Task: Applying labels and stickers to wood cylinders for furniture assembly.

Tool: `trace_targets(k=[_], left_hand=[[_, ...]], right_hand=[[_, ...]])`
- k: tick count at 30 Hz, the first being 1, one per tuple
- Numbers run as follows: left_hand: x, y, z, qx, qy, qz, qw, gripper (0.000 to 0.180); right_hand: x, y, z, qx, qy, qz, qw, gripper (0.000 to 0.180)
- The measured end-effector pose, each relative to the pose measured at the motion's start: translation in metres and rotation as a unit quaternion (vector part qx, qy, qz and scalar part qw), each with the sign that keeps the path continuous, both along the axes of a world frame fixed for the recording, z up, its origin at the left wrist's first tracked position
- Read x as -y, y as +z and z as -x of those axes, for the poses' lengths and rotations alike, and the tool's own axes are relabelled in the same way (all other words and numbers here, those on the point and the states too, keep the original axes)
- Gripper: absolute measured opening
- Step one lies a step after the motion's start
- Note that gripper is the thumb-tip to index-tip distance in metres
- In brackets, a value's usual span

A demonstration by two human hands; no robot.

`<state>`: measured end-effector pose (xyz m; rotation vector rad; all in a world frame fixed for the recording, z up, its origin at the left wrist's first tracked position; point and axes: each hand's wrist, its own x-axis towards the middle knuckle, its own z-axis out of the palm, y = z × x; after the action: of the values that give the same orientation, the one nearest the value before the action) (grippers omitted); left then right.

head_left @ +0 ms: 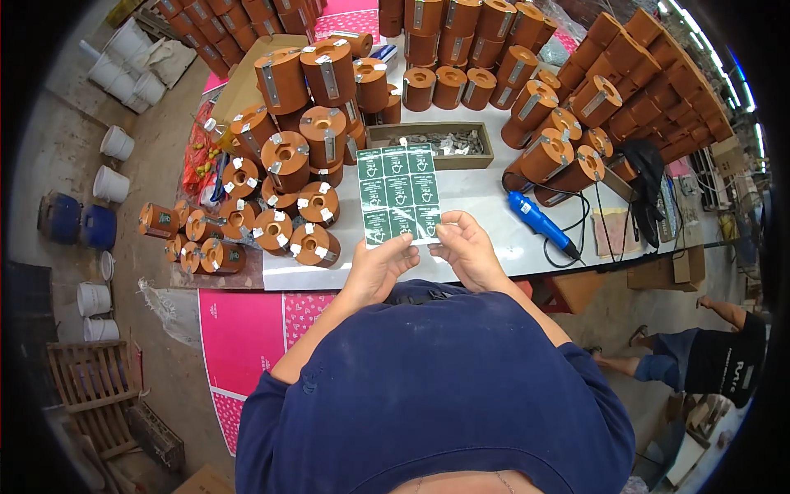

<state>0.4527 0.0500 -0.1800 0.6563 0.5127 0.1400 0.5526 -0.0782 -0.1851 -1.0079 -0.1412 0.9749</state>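
Note:
A sheet of green square stickers (399, 194) with white print is held up over the front of the white table (321, 278). My left hand (383, 265) pinches its lower left part, thumb on top. At its lower right corner, my right hand (466, 249) grips the sheet between thumb and fingers. Behind the sheet stands a long tray (487, 142) holding small metal pieces (461, 143). Brown-orange cylinders (288, 158) with central holes and metal strips are stacked left of the sheet, several with small white tags.
A blue corded power tool (541, 224) lies on the right of the table, its black cable looped nearby. More cylinders (451, 82) stand along the back and in a tall pile (658, 74) at right. Another person (699, 354) is on the floor at right. White buckets (115, 144) stand at left.

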Motion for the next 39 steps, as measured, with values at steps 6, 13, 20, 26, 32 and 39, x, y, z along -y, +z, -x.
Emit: trace_targets(k=[6,13,20,26,32,39], left_hand=[[0.004,0.002,-0.004,0.014,-0.011,0.022,1.0,0.017],[0.008,0.002,-0.008,-0.009,0.004,-0.056,0.998,0.016],[0.012,-0.002,-0.01,-0.032,0.051,-0.215,0.975,0.017],[0.014,-0.012,-0.011,0.002,0.078,-0.347,0.934,0.016],[0.01,-0.014,-0.009,-0.032,0.027,-0.478,0.877,0.015],[0.002,-0.019,-0.021,-0.08,0.044,-0.144,0.985,0.016]], right_hand=[[0.003,-0.008,-0.004,-0.087,0.021,-0.052,0.995,0.019],[-0.001,-0.024,0.004,0.223,-0.076,0.086,0.968,0.012],[0.0,-0.003,0.004,0.584,-0.071,0.144,0.795,0.011],[0.0,-0.001,0.006,0.621,-0.069,0.141,0.768,0.01],[0.0,0.0,0.005,0.634,-0.067,0.159,0.754,0.007],[0.007,-0.005,-0.007,0.454,-0.074,0.226,0.859,0.007]])
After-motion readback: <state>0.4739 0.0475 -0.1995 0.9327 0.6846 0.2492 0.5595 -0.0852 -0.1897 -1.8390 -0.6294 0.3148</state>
